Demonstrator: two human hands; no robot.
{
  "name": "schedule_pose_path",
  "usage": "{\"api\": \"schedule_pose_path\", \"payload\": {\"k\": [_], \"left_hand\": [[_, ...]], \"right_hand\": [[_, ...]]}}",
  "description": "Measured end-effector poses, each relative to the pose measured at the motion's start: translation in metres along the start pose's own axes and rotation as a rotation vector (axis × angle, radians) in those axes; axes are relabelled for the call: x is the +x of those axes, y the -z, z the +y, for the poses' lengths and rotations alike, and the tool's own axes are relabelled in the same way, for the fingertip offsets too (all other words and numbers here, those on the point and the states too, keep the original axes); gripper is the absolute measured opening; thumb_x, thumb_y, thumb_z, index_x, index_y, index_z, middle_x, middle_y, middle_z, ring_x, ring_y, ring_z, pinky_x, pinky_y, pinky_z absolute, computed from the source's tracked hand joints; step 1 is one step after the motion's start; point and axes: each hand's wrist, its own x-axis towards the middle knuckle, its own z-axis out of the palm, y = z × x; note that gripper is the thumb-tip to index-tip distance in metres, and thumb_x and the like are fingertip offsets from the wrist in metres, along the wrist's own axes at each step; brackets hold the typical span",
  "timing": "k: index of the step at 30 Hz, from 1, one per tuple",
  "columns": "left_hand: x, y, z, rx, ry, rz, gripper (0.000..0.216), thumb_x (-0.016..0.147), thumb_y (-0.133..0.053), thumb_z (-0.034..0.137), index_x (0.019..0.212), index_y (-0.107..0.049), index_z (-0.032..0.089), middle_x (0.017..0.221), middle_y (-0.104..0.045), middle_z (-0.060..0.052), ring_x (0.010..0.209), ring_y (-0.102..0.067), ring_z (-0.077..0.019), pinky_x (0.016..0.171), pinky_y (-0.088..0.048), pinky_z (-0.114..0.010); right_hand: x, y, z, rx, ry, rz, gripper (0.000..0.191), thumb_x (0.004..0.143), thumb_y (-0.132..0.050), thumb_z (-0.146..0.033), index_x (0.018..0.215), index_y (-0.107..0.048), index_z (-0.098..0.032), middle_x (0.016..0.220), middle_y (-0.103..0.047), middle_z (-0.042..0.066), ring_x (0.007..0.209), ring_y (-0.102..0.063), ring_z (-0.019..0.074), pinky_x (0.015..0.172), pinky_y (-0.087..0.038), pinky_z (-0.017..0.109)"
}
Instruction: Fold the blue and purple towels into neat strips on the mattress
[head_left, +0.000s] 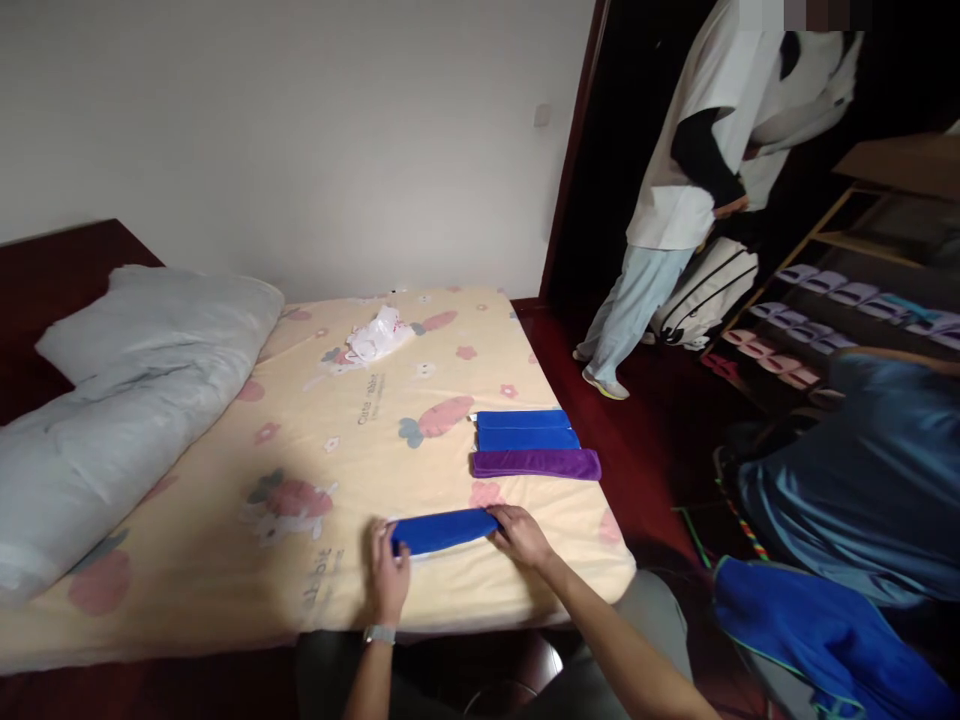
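A blue towel (444,531), folded into a long narrow strip, lies at the near edge of the bed. My left hand (390,565) grips its left end, fingers on top, with a watch on that wrist. At the other end, my right hand (519,535) has its fingers closed on the cloth. Just beyond, two blue folded strips (525,430) lie side by side, and a purple folded towel (536,464) rests along their near side.
The bed has a yellow printed sheet (360,450). A grey quilt (165,380) is heaped at left; a white plastic bag (379,335) lies farther back. At right are a standing person (667,190), a shoe rack (825,300) and a draped blue cloth (817,630).
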Motion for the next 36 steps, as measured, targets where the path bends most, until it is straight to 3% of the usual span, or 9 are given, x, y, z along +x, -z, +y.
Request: {"api": "schedule_pose_path", "payload": {"k": [2,4,9,14,18,23,28,33,36], "left_hand": [[0.006,-0.015,0.044,-0.078,-0.183,-0.255,0.057,0.093,-0.052,0.031,0.148,-0.041,0.025,0.149,-0.049,-0.012,0.143,-0.04,-0.031,0.116,-0.04,-0.052],[0.012,-0.029,0.08,-0.16,-0.259,-0.374,0.06,0.089,-0.058,0.03,0.147,-0.043,0.025,0.148,-0.051,-0.011,0.14,-0.045,-0.0299,0.116,-0.041,-0.051],[0.026,-0.038,0.117,-0.404,-0.033,-0.26,0.037,0.088,-0.055,0.027,0.124,-0.061,0.02,0.122,-0.069,-0.013,0.114,-0.065,-0.0262,0.101,-0.053,-0.044],[0.024,-0.038,0.117,-0.483,0.143,-0.37,0.038,0.079,-0.07,0.039,0.108,-0.069,0.014,0.097,-0.077,-0.013,0.088,-0.072,-0.0274,0.079,-0.059,-0.038],[0.011,-0.058,0.107,-0.489,0.163,-0.454,0.033,0.079,-0.069,0.038,0.099,-0.072,0.013,0.086,-0.078,-0.011,0.08,-0.073,-0.0273,0.071,-0.059,-0.035],[-0.001,-0.083,0.087,-0.448,0.131,-0.526,0.027,0.082,-0.063,0.038,0.093,-0.073,0.016,0.087,-0.078,-0.01,0.08,-0.073,-0.0276,0.069,-0.059,-0.036],[-0.006,-0.088,0.074,-0.351,0.122,-0.527,0.026,0.081,-0.064,0.041,0.087,-0.075,0.018,0.081,-0.077,-0.014,0.077,-0.073,-0.0312,0.071,-0.058,-0.042],[-0.015,-0.095,0.066,-0.26,0.058,-0.439,0.037,0.081,-0.065,0.04,0.111,-0.072,0.02,0.113,-0.073,-0.018,0.107,-0.068,-0.0353,0.09,-0.054,-0.048],[-0.022,-0.102,0.06,-0.223,-0.009,-0.368,0.041,0.083,-0.064,0.042,0.117,-0.069,0.021,0.118,-0.071,-0.017,0.112,-0.066,-0.0344,0.093,-0.054,-0.049]], "right_hand": [[0.005,0.02,-0.016,0.002,0.03,-0.011,0.034,0.089,-0.059,-0.028,0.12,-0.066,-0.018,0.115,-0.073,0.011,0.107,-0.067,0.0265,0.098,-0.05,0.043],[0.011,0.044,-0.034,-0.004,0.088,-0.017,0.032,0.088,-0.061,-0.03,0.118,-0.066,-0.019,0.11,-0.074,0.011,0.103,-0.067,0.0269,0.095,-0.05,0.043],[0.031,0.104,-0.076,0.108,0.216,0.067,0.031,0.089,-0.064,-0.03,0.118,-0.065,-0.021,0.109,-0.072,0.01,0.103,-0.064,0.0255,0.092,-0.05,0.039],[0.049,0.146,-0.109,0.23,0.297,0.105,0.029,0.091,-0.064,-0.031,0.119,-0.065,-0.023,0.106,-0.07,0.008,0.097,-0.063,0.0228,0.087,-0.052,0.036],[0.052,0.159,-0.118,0.283,0.316,0.11,0.029,0.092,-0.063,-0.034,0.119,-0.065,-0.024,0.105,-0.07,0.007,0.098,-0.063,0.0218,0.087,-0.052,0.035],[0.05,0.153,-0.107,0.327,0.254,0.106,0.03,0.093,-0.065,-0.039,0.12,-0.066,-0.025,0.106,-0.07,0.006,0.098,-0.063,0.0208,0.087,-0.052,0.034],[0.051,0.142,-0.097,0.369,0.201,0.077,0.031,0.092,-0.067,-0.041,0.12,-0.066,-0.026,0.108,-0.07,0.006,0.101,-0.063,0.0208,0.089,-0.051,0.034],[0.044,0.134,-0.089,0.451,0.131,0.099,0.05,0.086,-0.074,-0.041,0.131,-0.058,-0.027,0.118,-0.068,0.008,0.109,-0.063,0.0231,0.097,-0.05,0.037],[0.035,0.128,-0.084,0.548,0.079,0.074,0.068,0.08,-0.079,-0.043,0.139,-0.05,-0.026,0.124,-0.067,0.009,0.113,-0.063,0.0246,0.1,-0.049,0.039]]}}
